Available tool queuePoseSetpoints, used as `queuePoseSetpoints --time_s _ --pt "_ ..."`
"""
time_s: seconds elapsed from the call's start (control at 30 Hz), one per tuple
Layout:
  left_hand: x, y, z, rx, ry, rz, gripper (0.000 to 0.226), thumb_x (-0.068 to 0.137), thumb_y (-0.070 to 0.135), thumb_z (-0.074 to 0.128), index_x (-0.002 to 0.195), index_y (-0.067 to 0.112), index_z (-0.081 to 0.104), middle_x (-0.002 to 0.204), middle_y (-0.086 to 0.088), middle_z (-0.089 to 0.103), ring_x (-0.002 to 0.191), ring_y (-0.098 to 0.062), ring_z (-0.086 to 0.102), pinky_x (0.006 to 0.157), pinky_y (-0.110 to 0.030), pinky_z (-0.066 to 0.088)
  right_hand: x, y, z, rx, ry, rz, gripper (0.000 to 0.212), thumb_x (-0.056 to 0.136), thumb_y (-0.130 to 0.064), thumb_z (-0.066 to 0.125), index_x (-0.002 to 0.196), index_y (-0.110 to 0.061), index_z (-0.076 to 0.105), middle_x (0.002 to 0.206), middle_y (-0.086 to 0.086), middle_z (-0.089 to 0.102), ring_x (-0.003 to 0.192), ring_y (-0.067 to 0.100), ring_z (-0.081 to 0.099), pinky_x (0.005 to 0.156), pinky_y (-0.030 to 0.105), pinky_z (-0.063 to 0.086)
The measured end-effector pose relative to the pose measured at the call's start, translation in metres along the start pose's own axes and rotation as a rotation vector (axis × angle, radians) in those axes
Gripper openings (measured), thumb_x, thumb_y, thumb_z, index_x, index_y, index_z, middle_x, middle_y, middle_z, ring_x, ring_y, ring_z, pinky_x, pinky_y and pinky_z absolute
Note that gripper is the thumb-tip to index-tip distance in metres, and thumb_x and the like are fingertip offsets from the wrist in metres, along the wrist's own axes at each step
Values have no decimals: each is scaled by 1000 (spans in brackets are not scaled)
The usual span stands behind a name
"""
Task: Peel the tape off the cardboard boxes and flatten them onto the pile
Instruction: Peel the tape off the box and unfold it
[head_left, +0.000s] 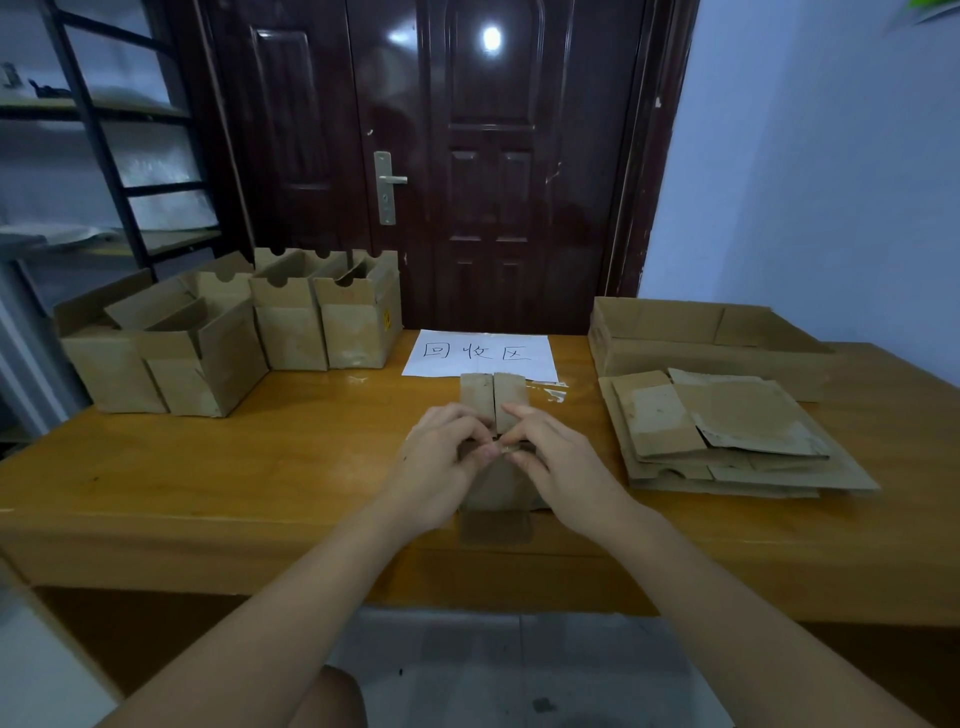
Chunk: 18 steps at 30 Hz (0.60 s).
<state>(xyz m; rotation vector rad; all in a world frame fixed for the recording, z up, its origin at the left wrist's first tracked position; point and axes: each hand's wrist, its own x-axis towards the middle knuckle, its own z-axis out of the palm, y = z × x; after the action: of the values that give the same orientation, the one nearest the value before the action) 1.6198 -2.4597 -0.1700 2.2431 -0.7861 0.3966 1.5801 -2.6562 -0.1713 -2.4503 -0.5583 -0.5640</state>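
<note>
— Cardboard box (493, 402) first: where is it found?

— It is seen at the middle of the wooden worktop (260, 467), near the front edge, just in front of a white sheet of paper (480, 353). Two flaps are raised at its far end, with a narrow gap between them; a further flap hangs over the worktop's front edge.

— And how is it held?

— The left hand (441, 462) and the right hand (556, 467) are brought together over it. The fingers of both are curled, and something thin and pale is pinched between the fingertips where they meet — whether it is tape cannot be told for certain.

— Is any writing to be read?

— Three handwritten characters are set on the sheet: 回收区. A small yellow mark is seen on the side of one upright box (358, 322) at the left, but it is too small to be read.

— What else is laid out?

— A group of open boxes (171, 358) is stood at the left rear of the worktop. At the right, a pile of flattened cardboard (727, 431) is stacked, and behind it a wide shallow box (701, 338) is placed. A scrap of clear tape (553, 392) is seen just beside the paper's near right corner. A dark door (467, 156) with a metal handle (387, 182) is seen behind the worktop.
</note>
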Motion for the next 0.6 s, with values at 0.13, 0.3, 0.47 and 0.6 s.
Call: queuePoseSetpoints --time_s 0.13,0.3,0.47,0.6 --pt "0 2 -8 161 -53 103 29 91 48 67 113 29 60 116 20 57 110 -1 47 94 -17 38 1 3 -3 2 -28 -1 7 104 -16 53 104 -21 58 159 -2 39 145 7 32 115 26 33" --pt "-1 -3 -8 270 -13 296 17 96 42 57 107 30 60 109 14 65 103 -6 54 101 -30 43 1 2 -3 38 -37 5 12 102 -18 57 95 -26 51 158 -7 38 140 -3 30 113 25 37" --pt "-5 -16 4 257 41 289 20 100 42 51 101 29 67 130 8 66 130 -12 54 118 -42 33 0 -2 -4 -16 -56 24 14 96 -17 67 105 -22 58 159 -9 35 137 -7 30 104 3 27" --pt "-6 -17 9 226 89 247 15 99 39 56 102 31 69 131 12 64 131 -10 50 118 -39 31 -2 1 7 -98 -10 18 22 95 -17 68 113 -24 57 160 -7 35 150 11 27 116 27 32"
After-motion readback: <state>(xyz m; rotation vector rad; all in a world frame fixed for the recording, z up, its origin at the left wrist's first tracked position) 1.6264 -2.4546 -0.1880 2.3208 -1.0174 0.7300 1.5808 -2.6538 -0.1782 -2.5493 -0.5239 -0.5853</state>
